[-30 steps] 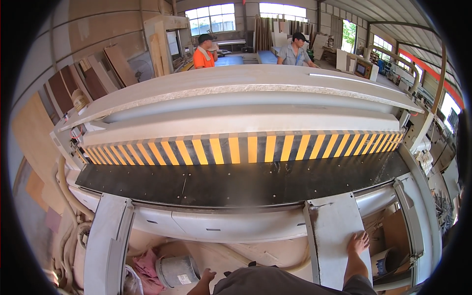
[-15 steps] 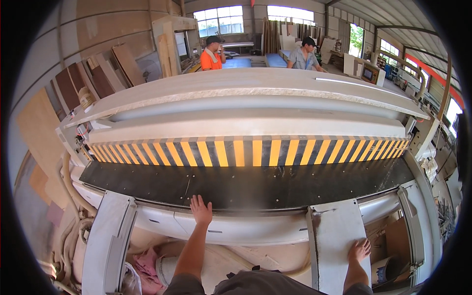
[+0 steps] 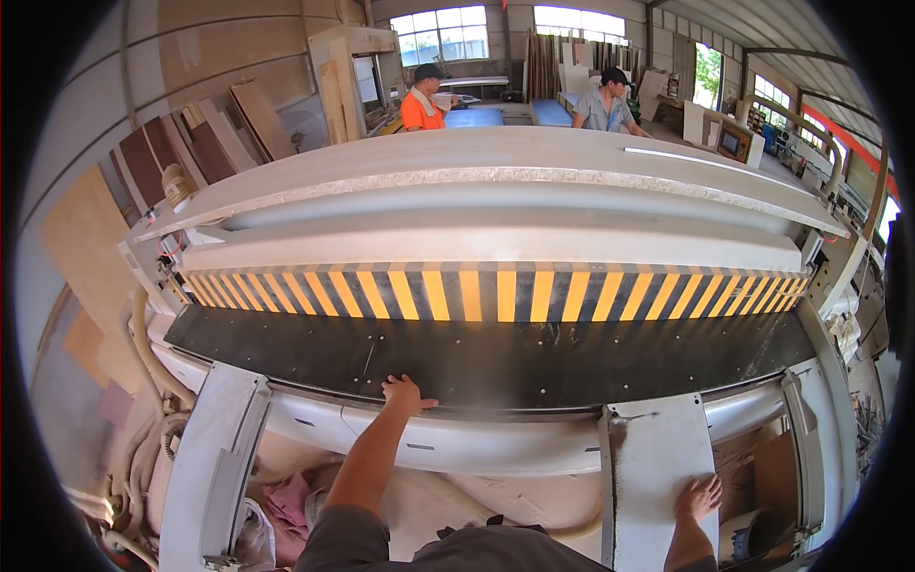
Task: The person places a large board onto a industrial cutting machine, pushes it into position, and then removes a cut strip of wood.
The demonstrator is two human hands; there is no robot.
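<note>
My left hand rests at the front edge of a long black machine bed. Its thumb points out to the right, and the fingers lie over the bed's edge, holding nothing. On the lower right, my right hand lies with its fingers out at the right side of a white support arm. Behind the bed, a guard with yellow and black stripes spans the machine. Above the guard sits a pale, rounded beam.
A second white support arm juts toward me on the left. Below the bed are hoses and a pink cloth. Boards lean on the left wall. Beyond the machine stand a person in orange and a person in grey.
My left hand has turned, with its thumb now out to the right and its fingers bent over the bed's edge. My right hand stays on the support arm. The view has shifted slightly.
</note>
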